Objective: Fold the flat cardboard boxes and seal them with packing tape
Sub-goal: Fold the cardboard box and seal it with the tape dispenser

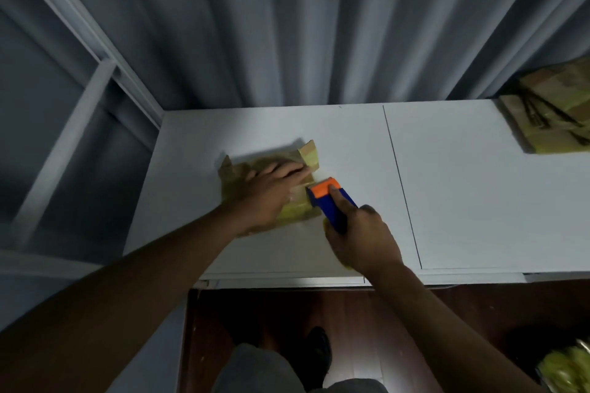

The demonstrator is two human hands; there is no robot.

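Cardboard box (236, 183), near the table's (447, 201) left edge: light, thin, likely creasing easily; best pinned flat. Left hand (271, 191) presses it, fingers straight. Right hand (360, 236), beside the box, grips the tape dispenser (332, 201).

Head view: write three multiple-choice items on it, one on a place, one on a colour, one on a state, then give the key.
1. Where is the stack of flat boxes?
A. far right of the table
B. on the floor
C. under the left hand

2. What colour is the tape dispenser's front end?
A. green
B. orange
C. white

3. What is the left hand doing?
A. hanging idle
B. gripping the dispenser
C. pressing flat on the cardboard box

Key: 1 A, the stack lies at the table's right edge; 2 B, orange tip on blue handle; 3 C, straight fingers lie on the box while the right hand grips the dispenser.
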